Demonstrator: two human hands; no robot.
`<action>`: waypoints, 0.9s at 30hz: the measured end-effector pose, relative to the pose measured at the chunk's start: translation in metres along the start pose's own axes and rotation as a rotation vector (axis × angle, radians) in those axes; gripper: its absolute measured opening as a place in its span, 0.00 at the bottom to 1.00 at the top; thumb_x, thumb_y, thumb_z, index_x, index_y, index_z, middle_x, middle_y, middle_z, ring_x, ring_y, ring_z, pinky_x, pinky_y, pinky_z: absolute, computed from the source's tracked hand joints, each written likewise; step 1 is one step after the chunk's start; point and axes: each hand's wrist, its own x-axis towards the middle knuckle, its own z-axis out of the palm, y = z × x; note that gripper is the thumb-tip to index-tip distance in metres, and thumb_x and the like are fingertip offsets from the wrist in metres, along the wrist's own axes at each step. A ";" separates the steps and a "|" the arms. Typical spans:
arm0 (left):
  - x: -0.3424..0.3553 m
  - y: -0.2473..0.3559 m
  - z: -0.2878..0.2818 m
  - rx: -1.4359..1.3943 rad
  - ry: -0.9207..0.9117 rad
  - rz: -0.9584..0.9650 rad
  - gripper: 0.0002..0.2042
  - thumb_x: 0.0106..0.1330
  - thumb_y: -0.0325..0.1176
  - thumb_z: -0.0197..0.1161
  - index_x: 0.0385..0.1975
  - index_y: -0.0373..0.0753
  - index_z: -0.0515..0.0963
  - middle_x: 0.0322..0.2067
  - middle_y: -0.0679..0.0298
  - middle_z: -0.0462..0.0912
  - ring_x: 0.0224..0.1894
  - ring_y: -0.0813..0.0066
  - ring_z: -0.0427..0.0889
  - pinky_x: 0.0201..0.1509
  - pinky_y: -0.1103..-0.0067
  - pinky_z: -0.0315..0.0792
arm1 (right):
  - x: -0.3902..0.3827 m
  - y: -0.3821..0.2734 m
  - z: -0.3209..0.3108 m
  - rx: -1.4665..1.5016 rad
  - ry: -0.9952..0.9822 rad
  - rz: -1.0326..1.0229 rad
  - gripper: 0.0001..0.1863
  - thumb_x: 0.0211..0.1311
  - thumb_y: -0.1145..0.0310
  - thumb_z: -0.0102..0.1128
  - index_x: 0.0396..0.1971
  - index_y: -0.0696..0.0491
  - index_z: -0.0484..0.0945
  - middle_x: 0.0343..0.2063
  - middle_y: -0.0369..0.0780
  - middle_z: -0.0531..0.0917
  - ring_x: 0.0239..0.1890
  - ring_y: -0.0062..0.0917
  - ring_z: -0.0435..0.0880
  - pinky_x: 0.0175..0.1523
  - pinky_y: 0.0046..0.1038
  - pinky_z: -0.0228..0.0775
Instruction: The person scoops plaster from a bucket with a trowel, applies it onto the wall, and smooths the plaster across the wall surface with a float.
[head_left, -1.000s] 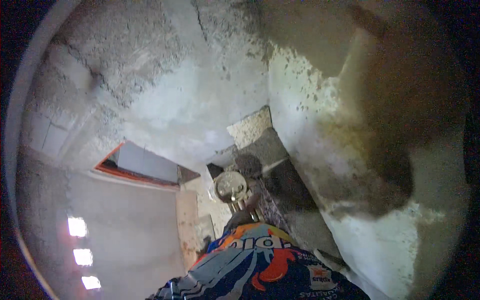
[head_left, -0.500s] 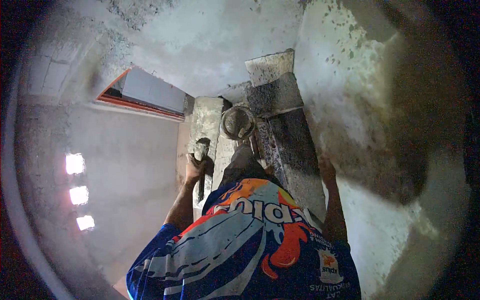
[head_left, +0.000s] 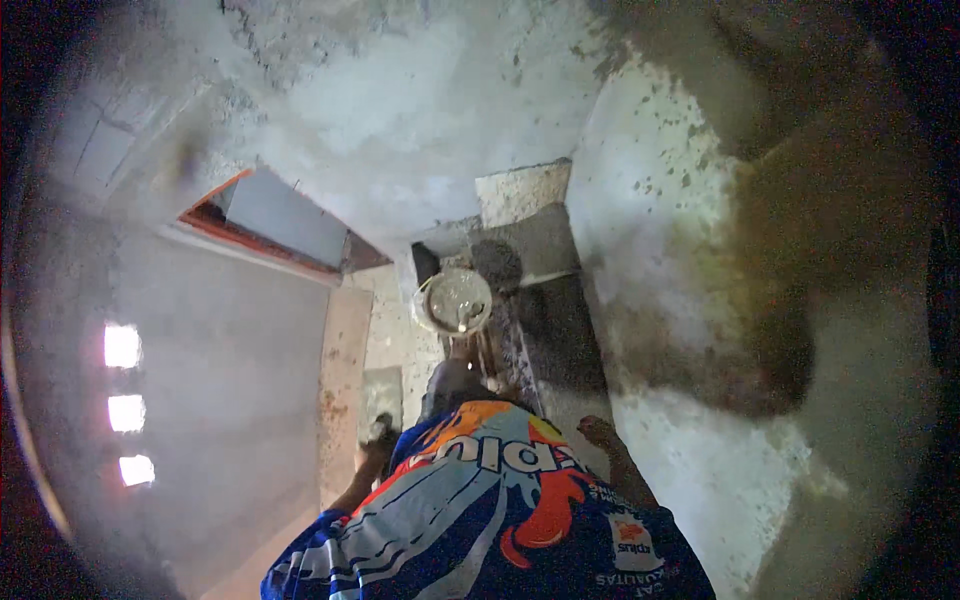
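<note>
Bucket [head_left: 428, 320] with grey contents sits on the floor just ahead of the person's legs, roughly midway between the hands, probably so either one can get to it. Left hand [head_left: 378, 432] is low beside a grey rectangular piece [head_left: 382, 390]; its grip is too dark to tell how far it's closed or whether it has hold of that piece. Right hand [head_left: 597, 431] hangs out by the right side, fingers looking curled, grip contents can't be told. Dark round thing [head_left: 497, 262] is just beside the bucket; long dark slab [head_left: 562, 325] stands between bucket and stained wall [head_left: 700, 310], limiting room there. Printed shirt [head_left: 480, 500] blocks the lower view.
</note>
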 end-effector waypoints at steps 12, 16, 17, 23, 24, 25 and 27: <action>0.094 0.223 -0.008 0.260 0.101 0.495 0.33 0.51 0.42 0.68 0.55 0.31 0.65 0.45 0.50 0.80 0.46 0.55 0.80 0.50 0.68 0.73 | 0.149 -0.267 0.022 -0.142 0.154 -0.072 0.28 0.63 0.53 0.57 0.57 0.55 0.69 0.52 0.45 0.76 0.51 0.33 0.77 0.54 0.37 0.70; 0.067 0.348 0.033 0.234 0.192 0.927 0.31 0.57 0.36 0.65 0.57 0.28 0.62 0.52 0.46 0.72 0.56 0.56 0.71 0.60 0.71 0.64 | 0.165 -0.354 0.082 -0.100 0.049 -0.401 0.30 0.64 0.53 0.56 0.60 0.55 0.62 0.51 0.49 0.76 0.51 0.37 0.77 0.55 0.37 0.69; 0.058 0.383 0.050 0.057 0.058 0.910 0.31 0.57 0.38 0.65 0.57 0.28 0.62 0.52 0.46 0.73 0.56 0.55 0.71 0.60 0.71 0.64 | 0.156 -0.375 0.092 -0.076 0.038 -0.436 0.31 0.65 0.53 0.56 0.60 0.55 0.60 0.51 0.50 0.76 0.50 0.38 0.77 0.55 0.37 0.70; 0.060 0.437 0.176 0.246 -0.091 1.572 0.28 0.63 0.37 0.59 0.60 0.33 0.60 0.53 0.46 0.71 0.54 0.51 0.72 0.62 0.67 0.61 | 0.103 -0.393 0.085 0.251 0.358 -0.516 0.32 0.64 0.53 0.55 0.60 0.56 0.57 0.48 0.52 0.76 0.47 0.41 0.79 0.53 0.38 0.71; 0.043 0.431 0.201 0.274 -0.054 1.645 0.28 0.64 0.37 0.59 0.62 0.35 0.58 0.54 0.46 0.69 0.52 0.51 0.73 0.60 0.66 0.63 | 0.096 -0.378 0.077 0.316 0.444 -0.506 0.32 0.63 0.53 0.56 0.59 0.57 0.58 0.47 0.52 0.76 0.47 0.41 0.79 0.52 0.38 0.71; 0.025 0.426 0.227 0.300 -0.013 1.723 0.30 0.64 0.37 0.58 0.64 0.37 0.56 0.55 0.46 0.68 0.51 0.51 0.74 0.58 0.64 0.65 | 0.089 -0.358 0.067 0.370 0.538 -0.483 0.32 0.62 0.52 0.56 0.58 0.57 0.59 0.46 0.52 0.77 0.46 0.41 0.79 0.51 0.38 0.71; -0.002 0.420 0.259 0.173 -0.346 1.435 0.31 0.65 0.38 0.58 0.65 0.39 0.54 0.56 0.46 0.67 0.47 0.51 0.76 0.55 0.62 0.68 | 0.076 -0.308 0.056 0.424 0.702 -0.406 0.32 0.61 0.52 0.57 0.57 0.57 0.61 0.44 0.52 0.77 0.45 0.42 0.79 0.50 0.39 0.72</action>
